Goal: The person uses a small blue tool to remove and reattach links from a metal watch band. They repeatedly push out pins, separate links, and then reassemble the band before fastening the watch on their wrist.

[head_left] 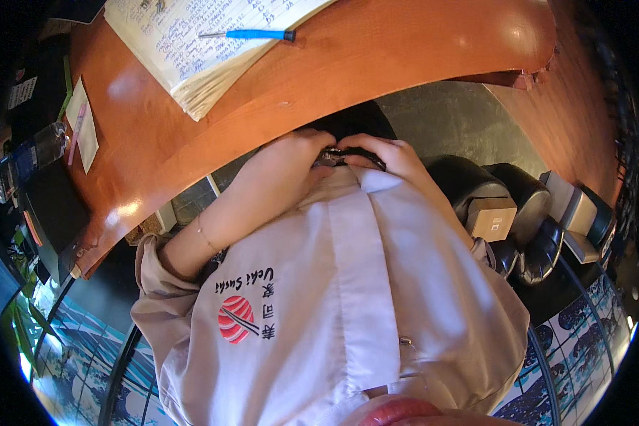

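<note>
Close to my body, just below the desk edge, my left hand (304, 155) and my right hand (389, 154) meet at a small dark, shiny object (349, 153). The fingers of both hands curl around it from either side. Its kind is hard to make out, since my fingers and shirt front hide much of it. Beyond my hands, on the desk, a thick open notebook (192, 89) with handwritten pages bears a small screwdriver (257, 34) with a blue handle and thin metal shaft.
The curved wooden desk (376, 64) spans the far side. A clear plastic bottle (32, 160), white paper (85, 131) and a pink pen (77, 133) lie at left. To the right are black padded seats (468, 181) and a small tan box (491, 216).
</note>
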Available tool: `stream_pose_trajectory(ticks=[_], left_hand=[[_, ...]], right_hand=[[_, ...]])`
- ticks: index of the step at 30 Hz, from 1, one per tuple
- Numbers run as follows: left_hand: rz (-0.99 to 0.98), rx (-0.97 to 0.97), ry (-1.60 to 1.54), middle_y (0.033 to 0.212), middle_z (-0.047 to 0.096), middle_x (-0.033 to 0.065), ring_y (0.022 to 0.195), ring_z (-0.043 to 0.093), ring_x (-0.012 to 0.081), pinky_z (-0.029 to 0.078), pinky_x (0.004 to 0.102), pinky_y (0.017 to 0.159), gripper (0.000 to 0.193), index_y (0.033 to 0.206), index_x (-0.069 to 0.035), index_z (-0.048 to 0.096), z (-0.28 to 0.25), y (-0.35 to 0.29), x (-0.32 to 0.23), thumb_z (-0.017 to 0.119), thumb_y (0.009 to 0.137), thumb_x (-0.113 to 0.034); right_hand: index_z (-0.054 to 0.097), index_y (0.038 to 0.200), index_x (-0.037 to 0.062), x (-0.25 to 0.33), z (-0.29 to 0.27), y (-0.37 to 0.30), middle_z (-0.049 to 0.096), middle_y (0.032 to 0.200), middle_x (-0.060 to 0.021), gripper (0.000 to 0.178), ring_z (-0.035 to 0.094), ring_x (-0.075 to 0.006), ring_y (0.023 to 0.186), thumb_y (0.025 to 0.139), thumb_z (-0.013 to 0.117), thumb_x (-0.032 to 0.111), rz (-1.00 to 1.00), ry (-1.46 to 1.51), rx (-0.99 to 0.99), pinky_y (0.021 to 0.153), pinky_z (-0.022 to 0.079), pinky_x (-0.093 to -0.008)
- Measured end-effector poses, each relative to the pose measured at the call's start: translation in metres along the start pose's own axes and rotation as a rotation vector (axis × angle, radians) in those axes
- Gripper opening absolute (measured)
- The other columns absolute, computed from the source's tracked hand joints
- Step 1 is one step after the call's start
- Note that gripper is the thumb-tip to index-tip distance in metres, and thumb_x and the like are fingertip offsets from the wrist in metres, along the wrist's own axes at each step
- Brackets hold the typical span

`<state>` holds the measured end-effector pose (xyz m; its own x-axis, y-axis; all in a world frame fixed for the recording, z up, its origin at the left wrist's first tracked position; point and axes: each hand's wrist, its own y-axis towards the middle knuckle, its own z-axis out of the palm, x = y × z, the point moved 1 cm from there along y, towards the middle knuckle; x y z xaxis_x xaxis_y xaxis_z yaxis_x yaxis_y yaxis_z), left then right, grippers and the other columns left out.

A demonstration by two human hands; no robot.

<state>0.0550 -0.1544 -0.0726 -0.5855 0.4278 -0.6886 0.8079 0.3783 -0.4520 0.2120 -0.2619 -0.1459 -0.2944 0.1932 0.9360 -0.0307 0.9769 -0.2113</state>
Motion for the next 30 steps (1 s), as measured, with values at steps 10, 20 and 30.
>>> stream_pose_trajectory(ticks=[10,20,30], left_hand=[[0.004,-0.047,-0.555,0.088,0.065,0.0117,0.079,0.064,0.0148,0.050,0.0253,0.069,0.024,0.100,0.002,0.061,-0.006,-0.013,-0.022,0.067,0.078,-0.004],[0.205,-0.268,-0.706,0.087,0.064,0.0066,0.074,0.061,0.0094,0.051,0.0216,0.068,0.036,0.104,0.005,0.059,-0.111,-0.031,-0.045,0.067,0.083,-0.023],[0.363,-0.521,-0.632,0.090,0.063,0.0075,0.072,0.063,0.0126,0.053,0.0255,0.067,0.032,0.104,0.003,0.059,-0.203,-0.023,0.044,0.052,0.092,-0.026]], right_hand=[[0.060,0.094,0.0038,0.022,-0.008,-0.035,0.060,0.100,-0.0105,0.024,0.059,-0.0180,0.088,0.073,0.072,0.008,-0.028,0.239,-0.174,0.077,0.045,-0.0278],[0.059,0.089,0.0006,0.147,-0.073,0.027,0.061,0.076,-0.0035,0.016,0.054,-0.0053,0.064,0.087,0.060,0.017,-0.096,0.423,0.085,0.059,0.045,-0.0189],[0.058,0.090,0.0032,0.220,-0.076,0.176,0.059,0.072,-0.0013,0.020,0.054,-0.0060,0.063,0.090,0.055,0.023,-0.063,0.073,0.467,0.059,0.043,-0.0189]])
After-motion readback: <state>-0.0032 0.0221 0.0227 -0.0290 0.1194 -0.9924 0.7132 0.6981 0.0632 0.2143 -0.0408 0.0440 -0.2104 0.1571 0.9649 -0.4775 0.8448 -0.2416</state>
